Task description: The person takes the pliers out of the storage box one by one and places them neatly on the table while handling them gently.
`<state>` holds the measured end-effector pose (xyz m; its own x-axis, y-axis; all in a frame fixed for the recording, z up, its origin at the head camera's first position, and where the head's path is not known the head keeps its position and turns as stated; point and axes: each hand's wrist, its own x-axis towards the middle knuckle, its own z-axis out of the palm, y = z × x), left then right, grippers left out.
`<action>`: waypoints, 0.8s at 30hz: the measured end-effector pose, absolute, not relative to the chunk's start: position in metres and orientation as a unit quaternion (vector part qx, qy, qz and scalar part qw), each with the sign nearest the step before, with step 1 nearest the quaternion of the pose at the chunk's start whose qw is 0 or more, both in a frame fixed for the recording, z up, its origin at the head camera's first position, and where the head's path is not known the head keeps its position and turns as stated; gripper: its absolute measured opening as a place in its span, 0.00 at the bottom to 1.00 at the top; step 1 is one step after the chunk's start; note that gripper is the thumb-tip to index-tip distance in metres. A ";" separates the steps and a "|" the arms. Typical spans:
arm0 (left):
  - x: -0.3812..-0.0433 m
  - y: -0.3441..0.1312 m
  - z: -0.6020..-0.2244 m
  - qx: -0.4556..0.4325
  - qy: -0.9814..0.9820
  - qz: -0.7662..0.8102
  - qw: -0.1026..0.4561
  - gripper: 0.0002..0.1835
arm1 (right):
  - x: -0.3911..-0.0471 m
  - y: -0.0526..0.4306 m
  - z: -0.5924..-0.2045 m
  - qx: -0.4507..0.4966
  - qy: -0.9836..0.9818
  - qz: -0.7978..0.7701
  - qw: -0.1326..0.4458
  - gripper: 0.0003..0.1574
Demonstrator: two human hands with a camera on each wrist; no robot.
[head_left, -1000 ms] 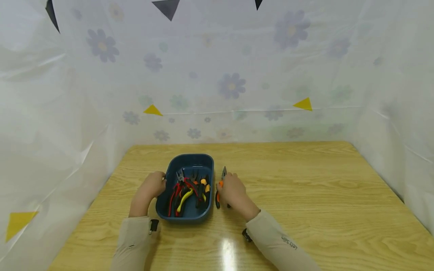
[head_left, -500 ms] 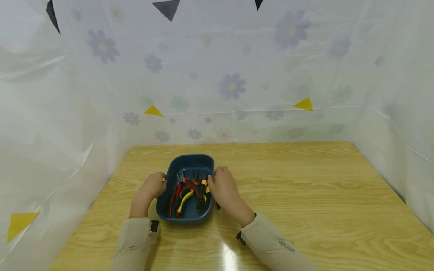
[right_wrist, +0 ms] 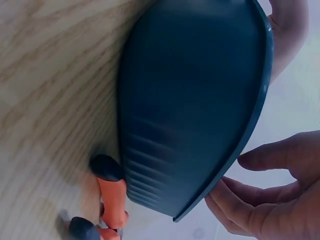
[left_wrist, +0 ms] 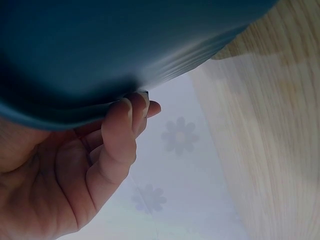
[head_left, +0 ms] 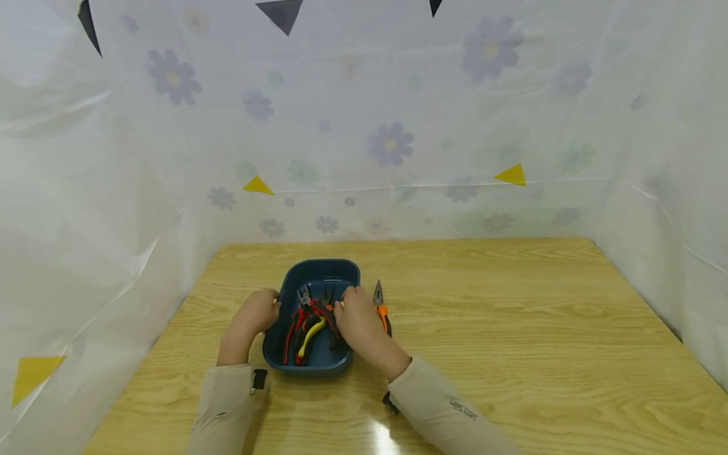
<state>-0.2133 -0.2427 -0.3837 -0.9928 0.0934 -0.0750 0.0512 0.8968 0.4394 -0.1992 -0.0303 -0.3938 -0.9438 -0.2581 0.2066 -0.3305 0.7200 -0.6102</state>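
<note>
Pale translucent sheeting [head_left: 341, 95] printed with faded flowers hung around the wood-grain table [head_left: 540, 347]. We saw a dark blue bin [head_left: 328, 270] on the table, left of centre, with several pliers heaped inside. Among them we made out red-handled pliers [head_left: 304, 298], their metal head toward the bin's far end, and a curved yellow handle [head_left: 309, 336]; others lay partly covered, their count unclear to us.

The left hand [head_left: 256, 311] held the bin at its left rim, and from the left wrist we saw its fingers curled up against the edge. The right hand [head_left: 361, 325] reached across the right rim, bent down over the bin's inside. From the right wrist its thumb stood apart from the fingers, but the rim hid the fingertips, so we could not tell whether it held anything.

Just outside the right wall, orange-and-black pliers [head_left: 382, 311] lay on the table, their nose pointing away from the person. Beige sleeves [head_left: 222, 404] covered both forearms. Farther back, yellow triangles [head_left: 512, 175] and dark triangles [head_left: 282, 15] showed against the sheeting.
</note>
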 end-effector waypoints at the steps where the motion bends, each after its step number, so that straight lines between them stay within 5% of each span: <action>1: -0.213 -0.243 -0.384 0.040 0.973 0.222 0.044 0.17 | -0.200 -0.032 -0.393 0.166 -0.933 0.315 0.057 0.13; 7: -0.212 -0.243 -0.383 0.051 0.975 0.214 0.033 0.17 | -0.202 -0.039 -0.390 0.209 -0.963 0.161 0.059 0.10; 15: -0.211 -0.241 -0.382 0.045 0.972 0.225 0.042 0.17 | -0.208 -0.049 -0.394 0.188 -0.965 0.184 -0.010 0.08; 24: -0.208 -0.241 -0.380 0.050 0.974 0.218 0.039 0.16 | -0.213 -0.054 -0.395 0.227 -0.968 0.107 0.026 0.10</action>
